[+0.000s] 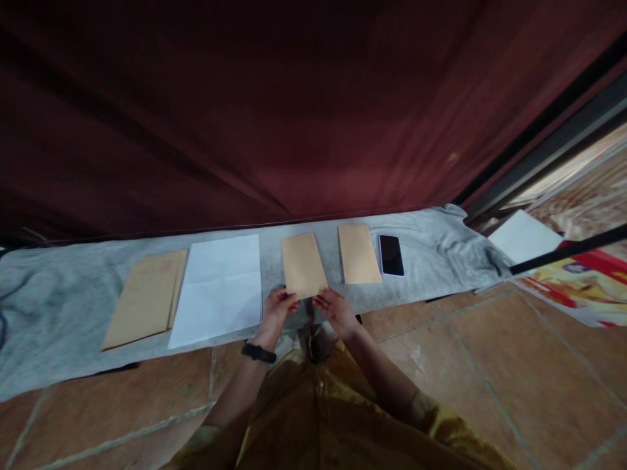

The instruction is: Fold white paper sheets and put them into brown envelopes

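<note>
A small brown envelope (302, 264) lies on the grey cloth (59, 294) in front of me. My left hand (277, 311), with a black band at the wrist, grips its near left corner with curled fingers. My right hand (336, 309) pinches its near right corner. A second small brown envelope (358, 253) lies just to its right. To the left lie a creased white sheet of paper (219, 288) and a stack of larger brown envelopes (147, 297).
A black phone (391, 255) lies face up right of the envelopes. A dark red curtain (274, 111) hangs behind the cloth. At the far right are a white sheet (524, 236), a colourful printed sheet (582, 281) and a dark bar (568, 249). The floor is brown tile (490, 365).
</note>
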The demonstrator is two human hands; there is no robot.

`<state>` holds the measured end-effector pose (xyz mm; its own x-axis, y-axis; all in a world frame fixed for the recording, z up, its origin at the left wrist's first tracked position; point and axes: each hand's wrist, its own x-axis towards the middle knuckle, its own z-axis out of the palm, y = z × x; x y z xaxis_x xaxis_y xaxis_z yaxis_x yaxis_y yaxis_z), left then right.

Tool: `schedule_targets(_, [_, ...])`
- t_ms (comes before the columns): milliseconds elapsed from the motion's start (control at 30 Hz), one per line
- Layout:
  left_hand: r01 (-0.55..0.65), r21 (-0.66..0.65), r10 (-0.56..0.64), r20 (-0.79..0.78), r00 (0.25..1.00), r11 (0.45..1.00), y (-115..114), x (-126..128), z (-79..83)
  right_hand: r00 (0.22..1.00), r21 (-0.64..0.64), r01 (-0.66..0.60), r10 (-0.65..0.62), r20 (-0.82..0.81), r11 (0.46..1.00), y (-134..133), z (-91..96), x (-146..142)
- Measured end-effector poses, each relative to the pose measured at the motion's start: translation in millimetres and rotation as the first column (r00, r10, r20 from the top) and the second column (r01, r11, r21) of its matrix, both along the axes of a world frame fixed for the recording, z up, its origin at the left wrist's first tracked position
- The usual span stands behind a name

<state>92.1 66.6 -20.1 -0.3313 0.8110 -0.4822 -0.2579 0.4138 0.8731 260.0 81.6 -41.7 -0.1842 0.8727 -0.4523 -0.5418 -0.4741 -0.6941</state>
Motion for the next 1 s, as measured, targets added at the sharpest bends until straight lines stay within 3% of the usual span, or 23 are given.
schedule_targets(167, [-0.021, -0.012, 0.021, -0.022, 1.0, 1.0, 3.4, -0.2, -7.3, 0.999, 0.022, -0.006, 0.005, 0.051, 1.0, -0.2, -2.3, 17.2])
schedule_targets(367, [-0.025, -0.019, 0.025, -0.025, 0.999, 0.999, 5.6, 0.3, -6.4, 0.98, -0.026, 0.015, -0.009, 0.199, 1.0, 9.3, 9.3, 9.6])
schedule_targets(467, [-0.026, -0.014, 0.026, -0.009, 1.0, 1.0, 4.8, 3.3, -2.8, 0.966, 0.01, 0.022, -0.024, 0.259, 1.0, 18.2, 20.8, 6.1])
schedule_targets(533, [-0.03, -0.01, 0.03, 0.006, 1.0, 0.999, 3.9, 7.3, 0.8, 0.926, 0.116, 0.018, -0.061, 0.373, 0.993, 24.2, 33.2, 8.2])
schedule_targets(600, [-0.062, 0.008, 0.062, 0.032, 0.998, 0.998, 3.3, 12.0, 6.8, 0.782, 0.31, -0.071, -0.14, 0.607, 0.948, 28.3, 50.1, 12.6])
schedule_targets(667, [-0.107, 0.042, 0.104, 0.079, 0.991, 0.993, 3.7, 16.6, 16.1, 0.508, 0.443, -0.265, -0.267, 0.819, 0.856, 28.8, 68.5, 16.3])
schedule_targets(733, [-0.118, 0.081, 0.104, 0.165, 0.981, 0.99, 5.3, 20.8, 28.4, 0.266, 0.466, -0.463, -0.383, 0.885, 0.754, 25.2, 83.5, 15.4])
schedule_targets(800, [-0.087, 0.117, 0.053, 0.266, 0.962, 0.989, 7.7, 25.0, 41.2, 0.112, 0.422, -0.635, -0.464, 0.879, 0.647, 17.6, 91.1, 8.8])
schedule_targets(900, [-0.079, 0.173, 0.015, 0.344, 0.939, 0.982, 11.6, 30.9, 54.0, 0.01, 0.324, -0.789, -0.517, 0.856, 0.521, 2.1, 88.1, -6.9])
schedule_targets(1000, [-0.101, 0.173, 0.04, 0.324, 0.945, 0.98, 13.8, 33.1, 53.6, 0.029, 0.31, -0.839, -0.531, 0.847, 0.447, -11.3, 75.7, -17.7])
